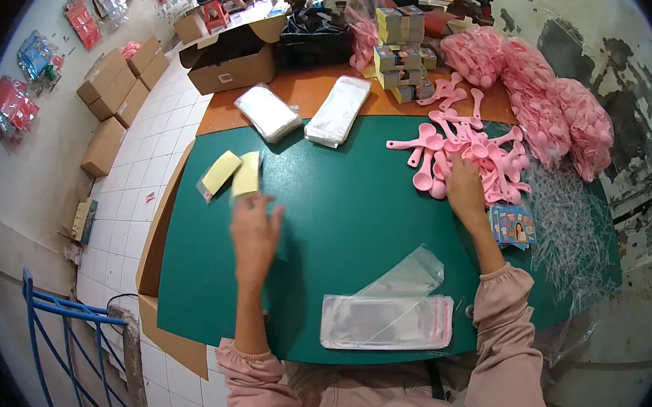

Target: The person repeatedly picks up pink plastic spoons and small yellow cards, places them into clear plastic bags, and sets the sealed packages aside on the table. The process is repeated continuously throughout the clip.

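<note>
My left hand (254, 228) is over the left part of the green table, slightly blurred. Its thumb stands apart, and its fingertips touch the near end of a yellow card in a clear sleeve (247, 172). Another yellow card in a clear sleeve (221, 174) lies just left of it. On the right, my right hand (467, 191) reaches into a heap of pink measuring spoons (424, 179). Its fingers are bent together on a spoon, with the tips partly hidden. Printed cards (512, 224) lie beside the right wrist.
Clear plastic sleeves (377, 324) lie at the near edge, with one askew on top. Two bundles of sleeves (267, 113) (339, 111) lie farther back. Stacked cards (398, 55), bags of pink spoons (534, 90) and a cardboard box (234, 60) stand behind; loose clear plastic (571, 233) covers the right side.
</note>
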### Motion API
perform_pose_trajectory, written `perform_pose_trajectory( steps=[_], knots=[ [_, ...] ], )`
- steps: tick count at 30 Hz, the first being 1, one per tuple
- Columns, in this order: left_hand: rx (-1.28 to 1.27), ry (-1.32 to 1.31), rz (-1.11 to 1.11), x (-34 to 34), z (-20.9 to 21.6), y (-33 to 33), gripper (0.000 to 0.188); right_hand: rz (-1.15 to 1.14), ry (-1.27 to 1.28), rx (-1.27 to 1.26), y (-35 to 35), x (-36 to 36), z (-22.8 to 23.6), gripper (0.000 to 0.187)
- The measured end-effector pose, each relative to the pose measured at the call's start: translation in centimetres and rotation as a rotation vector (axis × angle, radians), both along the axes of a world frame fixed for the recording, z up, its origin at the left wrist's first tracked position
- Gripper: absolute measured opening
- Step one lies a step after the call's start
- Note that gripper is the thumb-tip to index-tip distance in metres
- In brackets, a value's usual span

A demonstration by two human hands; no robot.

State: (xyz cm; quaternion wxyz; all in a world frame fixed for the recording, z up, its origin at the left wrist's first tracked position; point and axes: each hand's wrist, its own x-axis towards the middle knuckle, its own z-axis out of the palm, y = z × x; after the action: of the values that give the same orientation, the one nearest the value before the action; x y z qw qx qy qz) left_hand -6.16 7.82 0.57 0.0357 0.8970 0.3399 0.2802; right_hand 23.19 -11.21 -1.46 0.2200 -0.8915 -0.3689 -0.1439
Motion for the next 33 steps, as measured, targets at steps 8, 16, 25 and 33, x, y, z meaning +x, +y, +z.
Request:
perform_pose_trajectory(
  steps=[8,16,25,33],
  knots=[
    [-0.477,-0.010,-0.605,7.0,-1.1,-13.0,0.030,0.247,0.407,0.432,-1.3,-2.5,4.1,0.029],
    [-0.849,-0.014,-0.680,6.3,-0.4,-6.7,0.024,0.474,0.933,0.784,-1.7,-6.7,4.6,0.021],
    [-0.964,-0.026,-0.662,6.3,-0.1,-5.6,0.016,0.384,0.632,0.330,-1.8,-5.5,2.4,0.013],
    [-0.984,-0.097,-0.414,4.9,1.7,-2.6,0.016,0.359,0.595,0.301,-1.9,-5.7,2.9,0.014]
  ],
)
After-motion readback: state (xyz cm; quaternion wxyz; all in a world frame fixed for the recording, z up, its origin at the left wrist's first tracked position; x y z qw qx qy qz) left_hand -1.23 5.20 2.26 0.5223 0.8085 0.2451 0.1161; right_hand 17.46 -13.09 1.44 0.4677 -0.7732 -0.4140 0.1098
